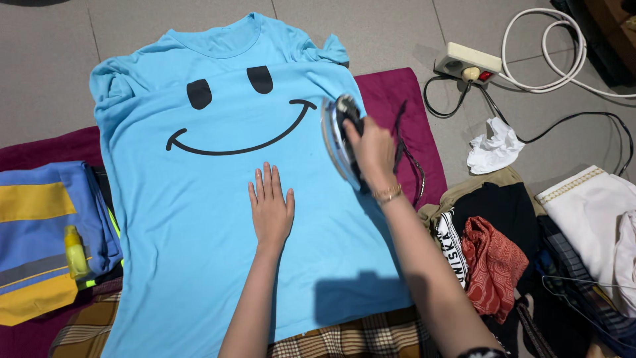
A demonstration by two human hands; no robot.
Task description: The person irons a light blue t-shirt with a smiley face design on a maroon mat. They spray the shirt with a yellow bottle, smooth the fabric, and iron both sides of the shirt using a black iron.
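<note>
A light blue T-shirt [199,232] with a black smiling face lies spread flat on a maroon cloth [397,99] on the floor. My left hand [270,207] rests palm down on the shirt's middle, fingers together. My right hand [372,151] grips the black handle of an electric iron [338,136]. The iron is tipped on its side at the shirt's right edge, its metal soleplate facing left. A gold bracelet sits on my right wrist.
A power strip [467,63] with white and black cords lies at the back right. A heap of clothes [530,245] fills the right side. Folded blue and yellow fabric [40,238] with a yellow spray bottle [75,252] sits on the left. Plaid cloth [358,338] lies near me.
</note>
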